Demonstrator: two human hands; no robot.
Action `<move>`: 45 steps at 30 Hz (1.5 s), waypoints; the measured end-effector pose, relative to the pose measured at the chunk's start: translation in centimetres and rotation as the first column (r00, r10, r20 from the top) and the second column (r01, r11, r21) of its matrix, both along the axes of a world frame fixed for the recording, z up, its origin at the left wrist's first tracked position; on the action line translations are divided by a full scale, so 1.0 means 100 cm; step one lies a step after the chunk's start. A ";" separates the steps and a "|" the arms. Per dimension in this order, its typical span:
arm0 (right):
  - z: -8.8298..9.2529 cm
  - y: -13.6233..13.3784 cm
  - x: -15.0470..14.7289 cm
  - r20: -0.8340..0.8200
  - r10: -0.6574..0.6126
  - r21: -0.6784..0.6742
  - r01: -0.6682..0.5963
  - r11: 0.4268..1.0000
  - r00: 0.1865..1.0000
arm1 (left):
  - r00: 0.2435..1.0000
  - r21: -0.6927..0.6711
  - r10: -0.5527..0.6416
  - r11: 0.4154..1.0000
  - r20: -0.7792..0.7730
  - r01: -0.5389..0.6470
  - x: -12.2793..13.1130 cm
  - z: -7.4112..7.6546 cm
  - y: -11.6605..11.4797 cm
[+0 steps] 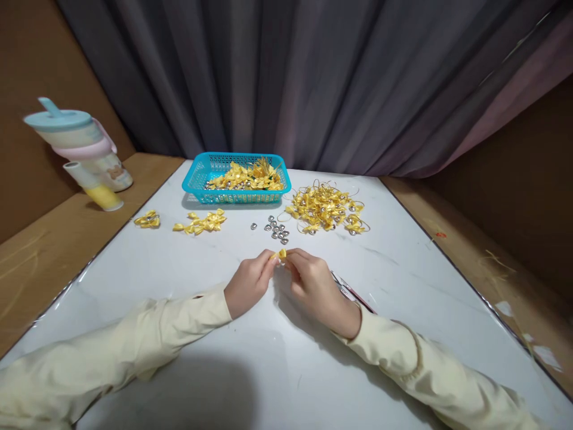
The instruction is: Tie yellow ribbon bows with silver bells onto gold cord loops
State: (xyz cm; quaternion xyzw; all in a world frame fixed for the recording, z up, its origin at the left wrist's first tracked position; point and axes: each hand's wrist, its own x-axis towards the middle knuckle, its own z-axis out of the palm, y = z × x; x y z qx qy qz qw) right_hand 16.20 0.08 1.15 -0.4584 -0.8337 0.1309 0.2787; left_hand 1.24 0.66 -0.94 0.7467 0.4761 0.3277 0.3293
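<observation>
Between my two hands, just above the white tabletop, is a small yellow ribbon bow (282, 254). My left hand (249, 282) pinches one end of it with thumb and forefinger. On the other side, my right hand (316, 285) is closed on the bow too, its fingertips partly hidden. Several small silver bells or beads (278, 230) lie on the table just beyond my fingers; their exact kind is too small to tell. A slim metal tool (351, 291), perhaps scissors or tweezers, rests partly hidden behind my right hand.
A turquoise basket (192, 182) of yellow bows and silver pieces stands at the back. To its right is a pile of yellow bows with cords (322, 206). Loose bows (201, 222) and a small bundle (150, 220) lie left. A tumbler (85, 143) and a yellow-white tube (96, 188) stand far left.
</observation>
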 end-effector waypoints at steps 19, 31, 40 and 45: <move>-0.025 -0.002 -0.003 0.372 -0.107 0.470 -0.088 0.878 0.922 | 0.988 0.129 0.021 0.992 -0.151 -0.001 0.001 -0.007 -0.004; -0.030 -0.001 -0.003 0.370 -0.098 0.534 -0.125 0.836 0.924 | 0.982 0.176 0.007 0.984 -0.188 0.027 0.000 -0.008 -0.006; -0.022 -0.001 -0.002 0.322 -0.126 0.581 -0.091 0.809 0.939 | 0.969 0.241 0.036 0.970 -0.245 0.025 0.000 -0.007 -0.006; -0.006 -0.004 0.002 0.225 -0.087 0.232 0.034 0.972 0.970 | 0.962 0.415 0.080 0.909 -0.260 0.037 -0.009 -0.007 0.000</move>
